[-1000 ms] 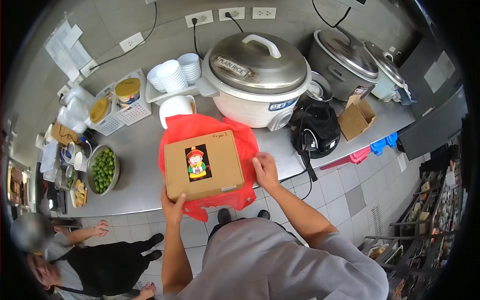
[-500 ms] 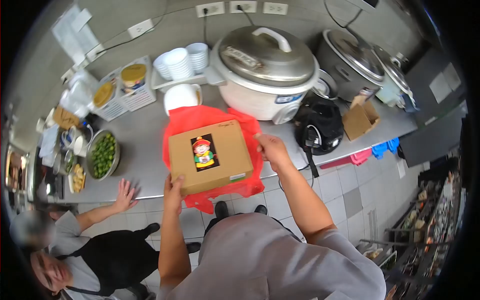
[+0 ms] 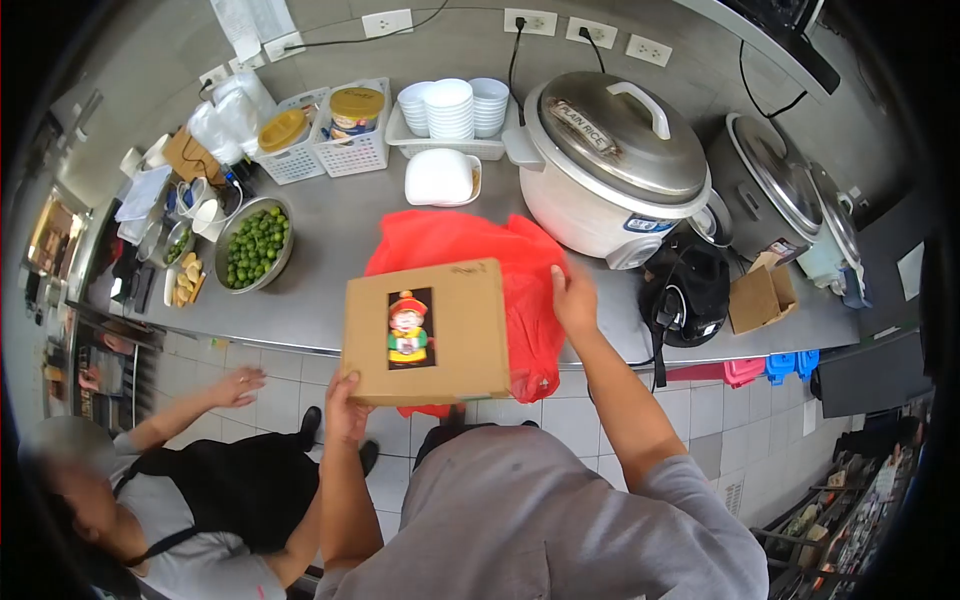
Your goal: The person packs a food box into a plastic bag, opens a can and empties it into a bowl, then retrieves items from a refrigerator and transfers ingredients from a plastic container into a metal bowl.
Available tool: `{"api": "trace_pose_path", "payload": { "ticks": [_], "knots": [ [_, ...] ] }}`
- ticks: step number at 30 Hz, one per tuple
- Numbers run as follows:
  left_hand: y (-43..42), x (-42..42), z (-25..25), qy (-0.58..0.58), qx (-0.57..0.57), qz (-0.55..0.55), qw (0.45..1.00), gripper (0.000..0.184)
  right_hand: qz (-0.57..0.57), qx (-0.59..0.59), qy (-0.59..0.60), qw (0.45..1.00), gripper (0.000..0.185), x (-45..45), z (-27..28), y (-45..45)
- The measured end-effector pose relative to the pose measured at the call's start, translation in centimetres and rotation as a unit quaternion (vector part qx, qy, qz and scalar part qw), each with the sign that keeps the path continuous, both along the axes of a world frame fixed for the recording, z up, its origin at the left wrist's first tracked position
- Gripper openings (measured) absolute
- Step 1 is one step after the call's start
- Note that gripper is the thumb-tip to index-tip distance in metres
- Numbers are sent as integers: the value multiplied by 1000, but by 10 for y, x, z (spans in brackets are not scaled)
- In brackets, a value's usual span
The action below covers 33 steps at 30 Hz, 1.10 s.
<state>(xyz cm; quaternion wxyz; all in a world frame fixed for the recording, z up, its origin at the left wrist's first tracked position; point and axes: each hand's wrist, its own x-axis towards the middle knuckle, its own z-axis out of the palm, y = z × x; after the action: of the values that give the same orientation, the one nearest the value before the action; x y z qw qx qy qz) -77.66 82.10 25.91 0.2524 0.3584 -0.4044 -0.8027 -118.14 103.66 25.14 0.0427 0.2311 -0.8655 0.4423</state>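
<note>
A brown cardboard box (image 3: 462,330) with a cartoon-figure sticker is tilted over the counter's front edge. My left hand (image 3: 347,408) grips its lower left corner, thumb on top and the other fingers hidden underneath. Behind and to the right of the box spreads a red plastic bag (image 3: 535,320), partly covered by it. My right hand (image 3: 573,303) is closed on the bag's right edge; its fingertips are slightly blurred. Beyond the bag, a white container (image 3: 438,178) rests on the counter.
On the steel counter (image 3: 330,240) stand a bowl of green citrus fruit (image 3: 258,250), baskets (image 3: 350,150), stacked white bowls (image 3: 450,110) and a large rice cooker (image 3: 610,160). A black bag-like item (image 3: 685,295) lies to the right. A co-worker (image 3: 220,490) stands at left, arm extended.
The box has come nearer to me, off part of the bag. My right hand has moved right, drawing the bag's edge out. The co-worker's hand has left the counter edge; the view has shifted.
</note>
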Motion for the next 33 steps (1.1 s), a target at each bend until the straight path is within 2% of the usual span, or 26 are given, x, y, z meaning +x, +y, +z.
{"api": "trace_pose_path", "payload": {
  "ticks": [1,3,5,7,8,9,11,13,14,16,17,19,21,23,24,25,26,27,29,30,33],
  "knots": [
    [-3,8,-4,30,26,16,999,53,3,-1,1,1000,47,11,16,5],
    [-6,18,-9,62,51,38,996,53,48,8,151,987,50,47,42,25],
    [-1,24,-14,82,101,121,984,56,161,138,68,975,50,83,36,45],
    [0,30,-14,115,107,122,980,55,226,236,-25,945,47,121,36,48],
    [2,32,-12,148,111,121,975,54,227,236,-27,945,47,127,24,47],
    [4,34,-10,145,110,122,976,54,205,232,-13,951,43,131,3,44],
    [9,35,1,163,98,135,973,62,189,223,-1,956,39,132,-1,36],
    [13,36,19,181,98,129,970,62,200,136,-194,951,26,119,3,29],
    [14,35,25,204,101,120,966,62,201,134,-194,951,26,112,0,24],
    [-2,53,2,204,96,115,968,62,169,0,-283,944,22,98,-14,15],
    [-8,60,-6,206,110,85,969,61,160,-82,-282,943,23,94,-15,8],
    [-14,69,-18,218,165,-7,962,61,179,-84,-271,942,25,80,-3,-1],
    [-15,62,-31,254,289,-140,913,60,200,-86,-261,940,28,70,22,-12],
    [-10,33,-45,286,420,-250,824,60,242,11,-129,961,35,61,49,-23],
    [-4,18,-54,292,471,-287,781,60,246,11,-129,961,35,57,57,-30],
    [0,2,-61,295,515,-325,736,60,249,-2,-201,947,38,53,65,-37],
    [7,-11,-63,288,506,-313,750,59,250,-15,-271,929,42,51,75,-41],
    [11,-24,-63,280,498,-301,764,59,250,-14,-269,930,42,49,87,-39],
    [27,-42,-35,230,387,-205,869,61,284,-110,-437,846,44,45,118,-30],
    [33,-47,-19,170,263,-100,944,62,283,-108,-435,848,44,42,126,-26],
    [35,-42,6,156,203,-63,965,63,240,-96,-414,873,43,33,127,-14]
  ]
}}
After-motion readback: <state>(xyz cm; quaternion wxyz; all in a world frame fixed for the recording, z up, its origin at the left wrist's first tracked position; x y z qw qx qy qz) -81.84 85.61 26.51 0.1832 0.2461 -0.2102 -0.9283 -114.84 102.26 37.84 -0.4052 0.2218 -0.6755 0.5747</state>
